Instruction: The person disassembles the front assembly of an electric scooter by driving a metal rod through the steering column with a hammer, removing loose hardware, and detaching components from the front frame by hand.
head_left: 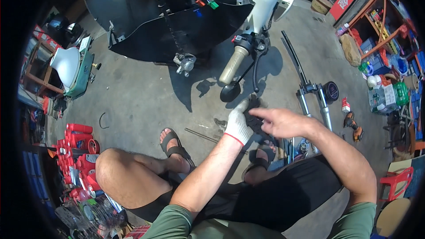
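My left hand [237,121], in a white knitted glove with a red cuff edge, is raised in front of me above the floor. Against its palm side is a dark, crumpled-looking piece [254,120], too unclear to name. From the right, my bare right hand [283,123] reaches across to it. Its index finger is stretched out over the dark piece, while the other fingers curl below. Just beyond my hands is a scooter handlebar with a beige grip [233,65], a black lever [256,76] and a round black mirror [230,92].
A metal front fork [313,94] lies on the floor to the right, near a cordless drill [353,126]. A brake caliper [185,63] hangs under the black scooter panel [177,35]. Red bottles [79,141] stand at left. Crowded shelves [376,26] line the right side.
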{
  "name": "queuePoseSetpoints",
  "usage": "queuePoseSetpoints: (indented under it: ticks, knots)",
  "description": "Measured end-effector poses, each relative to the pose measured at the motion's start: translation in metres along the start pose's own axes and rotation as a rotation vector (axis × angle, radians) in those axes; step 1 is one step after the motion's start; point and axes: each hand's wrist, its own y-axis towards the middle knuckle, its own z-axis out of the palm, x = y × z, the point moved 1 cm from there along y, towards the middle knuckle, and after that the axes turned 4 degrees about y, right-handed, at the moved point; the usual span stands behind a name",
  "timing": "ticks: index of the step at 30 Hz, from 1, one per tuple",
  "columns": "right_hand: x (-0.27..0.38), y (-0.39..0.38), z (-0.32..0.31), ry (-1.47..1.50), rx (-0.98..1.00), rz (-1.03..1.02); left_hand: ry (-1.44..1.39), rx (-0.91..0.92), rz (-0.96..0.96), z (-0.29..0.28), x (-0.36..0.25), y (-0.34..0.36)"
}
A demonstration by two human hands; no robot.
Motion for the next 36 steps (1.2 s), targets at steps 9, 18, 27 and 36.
queuePoseSetpoints:
  ticks: [9,18,27,36]
  knots:
    - [-0.017,-0.016,-0.029,-0.034,0.008,0.087,1.663,-0.676,0.493,-0.153,-0.048,0.034]
    - [-0.036,-0.044,-0.046,-0.013,-0.096,0.115,2.454,-0.390,0.445,-0.130,-0.004,0.014]
    - [-0.019,-0.051,-0.044,-0.062,-0.168,0.037,2.461,-0.172,0.517,-0.171,0.055,0.031]
    - [-0.040,-0.063,-0.053,-0.045,-0.217,0.351,1.535,-0.148,0.030,-0.070,0.055,0.031]
